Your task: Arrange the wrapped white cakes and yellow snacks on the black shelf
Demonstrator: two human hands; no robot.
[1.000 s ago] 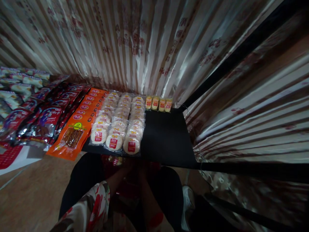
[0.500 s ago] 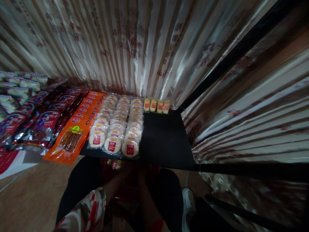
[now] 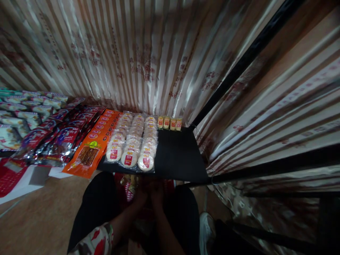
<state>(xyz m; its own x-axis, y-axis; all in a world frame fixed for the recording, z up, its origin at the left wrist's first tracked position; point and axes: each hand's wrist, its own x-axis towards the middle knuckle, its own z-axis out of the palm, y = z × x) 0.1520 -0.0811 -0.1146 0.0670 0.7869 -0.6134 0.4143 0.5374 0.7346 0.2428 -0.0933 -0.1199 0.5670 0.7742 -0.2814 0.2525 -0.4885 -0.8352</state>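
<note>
Both hands reach down between the knees, below the near edge of the black shelf (image 3: 180, 156). My left hand (image 3: 140, 194) is in deep shadow at a red basket (image 3: 129, 193) holding small gold-wrapped packets (image 3: 132, 181). Beside it is my right hand (image 3: 156, 191), equally dark. The fingers of both are lost in the shadow, so what they hold cannot be made out. On the shelf above lie three rows of wrapped round rice crackers (image 3: 146, 161). Behind the bare black part, several small yellow-wrapped packets (image 3: 166, 123) stand in a short row.
Orange snack packs (image 3: 86, 156) overlap left of the crackers, then dark red pouches (image 3: 63, 141) and white packets (image 3: 32, 118). A striped curtain (image 3: 148, 53) hangs behind. A black frame post (image 3: 225, 83) slants up at the right. A white shoe (image 3: 206, 232) is on the floor.
The view has shifted slightly, bringing more white packets in at the left. Both hands show more plainly between the knees, with more of the basket and gold packets visible. The shelf's goods look unchanged.
</note>
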